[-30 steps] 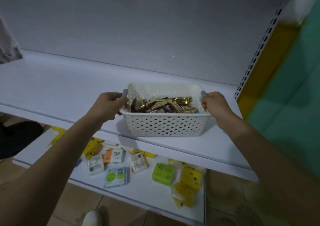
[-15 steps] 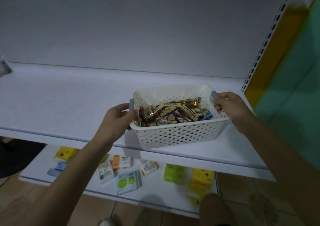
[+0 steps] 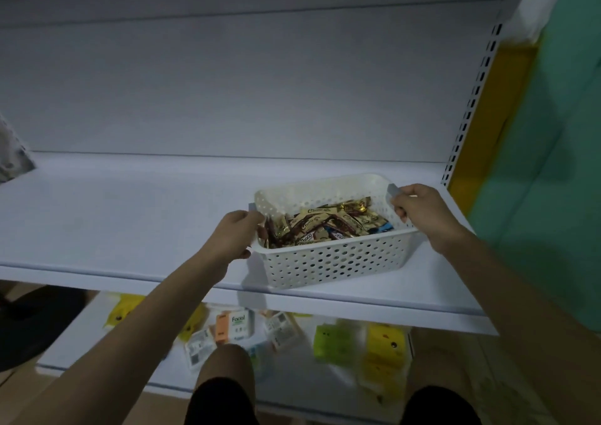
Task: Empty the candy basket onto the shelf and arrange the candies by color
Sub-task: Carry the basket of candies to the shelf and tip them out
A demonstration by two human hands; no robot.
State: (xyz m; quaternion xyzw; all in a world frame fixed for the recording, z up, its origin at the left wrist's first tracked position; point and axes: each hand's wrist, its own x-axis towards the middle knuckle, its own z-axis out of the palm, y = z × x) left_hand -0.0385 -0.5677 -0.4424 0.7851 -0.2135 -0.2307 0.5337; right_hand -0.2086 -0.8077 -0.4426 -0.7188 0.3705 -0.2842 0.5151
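A white perforated plastic basket (image 3: 331, 262) sits at the front right part of the white shelf (image 3: 113, 223), turned at a slight angle to the shelf's edge; whether its base lies flat on the shelf cannot be told. It holds a heap of candies (image 3: 328, 226) in gold and brown wrappers, with a blue one at the right end. The left grip (image 3: 234, 236), a bare hand, has its fingers curled round the basket's left end by the grey handle (image 3: 252, 206). The right grip (image 3: 419, 216) is curled round the grey handle (image 3: 392, 191) on the far right corner. On the lower shelf (image 3: 292, 389) lie small packs: a box marked "Facial" (image 3: 235, 325), a green pack (image 3: 331, 343) and a yellow pack (image 3: 385, 343). The person's knee (image 3: 224, 376) shows below.
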